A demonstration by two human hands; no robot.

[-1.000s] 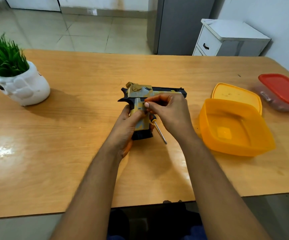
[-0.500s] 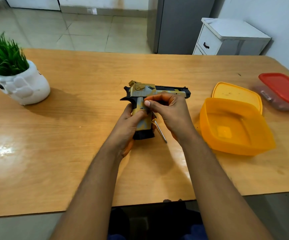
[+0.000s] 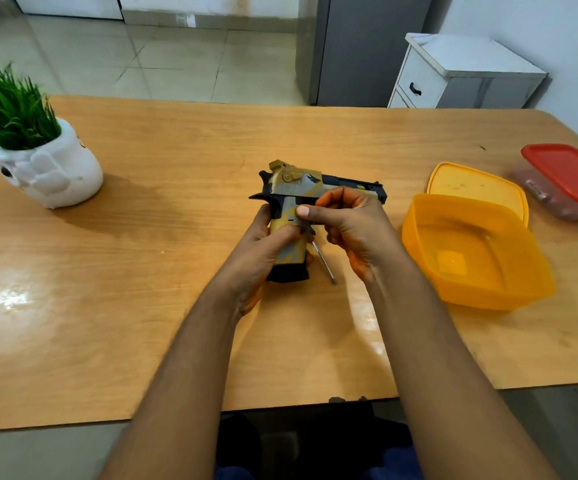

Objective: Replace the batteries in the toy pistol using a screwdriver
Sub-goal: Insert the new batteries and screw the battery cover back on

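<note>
A home room is suggested by a tiled floor (image 3: 163,60), white drawers (image 3: 454,77) and a potted plant (image 3: 34,147).

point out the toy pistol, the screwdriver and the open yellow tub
toy pistol (image 3: 289,252), head view, on the tan grip below the left thumb
screwdriver (image 3: 324,263), head view, on the bare metal shaft
yellow tub (image 3: 419,211), head view, on its far left rim

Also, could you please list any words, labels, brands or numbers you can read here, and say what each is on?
None can be read.
toy pistol: a dark emblem on the slide, no letters.
red-lidded container: something like a label inside, too blurred to read.
white plant pot: a small orange mark, unreadable.
</note>
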